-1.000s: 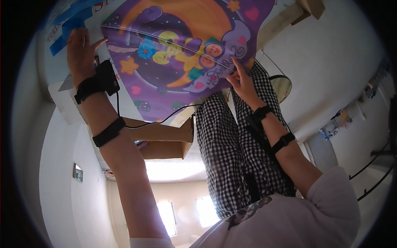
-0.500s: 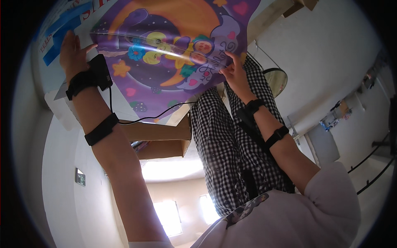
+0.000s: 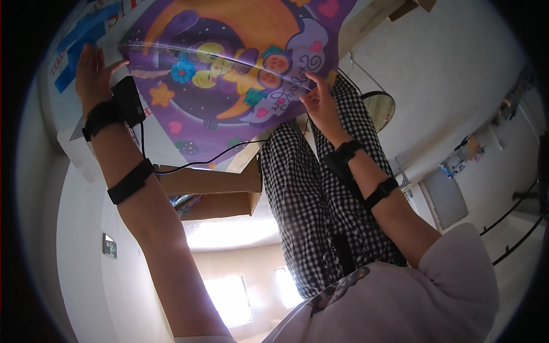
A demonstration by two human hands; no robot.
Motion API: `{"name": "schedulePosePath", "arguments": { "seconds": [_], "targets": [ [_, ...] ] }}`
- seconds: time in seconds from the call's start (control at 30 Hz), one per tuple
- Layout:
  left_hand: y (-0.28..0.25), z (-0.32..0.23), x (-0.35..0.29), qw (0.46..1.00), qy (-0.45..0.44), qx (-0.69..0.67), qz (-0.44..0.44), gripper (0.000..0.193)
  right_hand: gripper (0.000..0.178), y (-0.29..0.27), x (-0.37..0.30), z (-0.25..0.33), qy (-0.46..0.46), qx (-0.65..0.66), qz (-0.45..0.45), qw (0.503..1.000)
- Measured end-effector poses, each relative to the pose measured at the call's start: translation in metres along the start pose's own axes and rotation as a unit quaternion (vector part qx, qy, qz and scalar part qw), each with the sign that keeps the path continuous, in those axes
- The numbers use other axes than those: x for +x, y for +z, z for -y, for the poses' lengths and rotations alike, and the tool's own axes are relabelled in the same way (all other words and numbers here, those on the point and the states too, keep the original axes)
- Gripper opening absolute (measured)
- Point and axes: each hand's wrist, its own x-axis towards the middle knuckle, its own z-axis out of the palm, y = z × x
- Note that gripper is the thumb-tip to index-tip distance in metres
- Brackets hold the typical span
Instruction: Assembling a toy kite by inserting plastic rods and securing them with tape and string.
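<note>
- Our left hand (image 3: 94,77) spreads its fingers wide beside the purple printed sheet (image 3: 229,80).
- Our right hand (image 3: 325,111), fingers slightly parted, meets its edge; we cannot tell whether it grips.

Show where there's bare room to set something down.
A small white patch lies between the purple sheet, black device and black cable. Crowded: the sheet's left edge, near the left hand and blue tape, and its lower right edge, by the right hand.
</note>
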Motion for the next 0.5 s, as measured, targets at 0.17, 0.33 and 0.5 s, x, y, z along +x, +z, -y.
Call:
{"name": "schedulePosePath", "arguments": {
  "seconds": [0.17, 0.33, 0.5],
  "targets": [
    [-0.0054, 0.0039, 0.0014, 0.999, 0.023, 0.038, 0.032, 0.081, 0.045, -0.0083, 0.0083, -0.0049, 0.037, 0.066, 0.033, 0.997],
    [-0.0017, 0.004, 0.0019, 1.0, 0.013, 0.016, 0.022, 0.083, 0.042, -0.0102, 0.0104, -0.0058, 0.049, 0.139, 0.065, 0.987],
    [0.0016, -0.0009, 0.0025, 0.998, 0.016, 0.061, 0.019, 0.085, 0.056, -0.0099, 0.0094, -0.0076, 0.05, 0.139, 0.089, 0.985]
  ]
}}
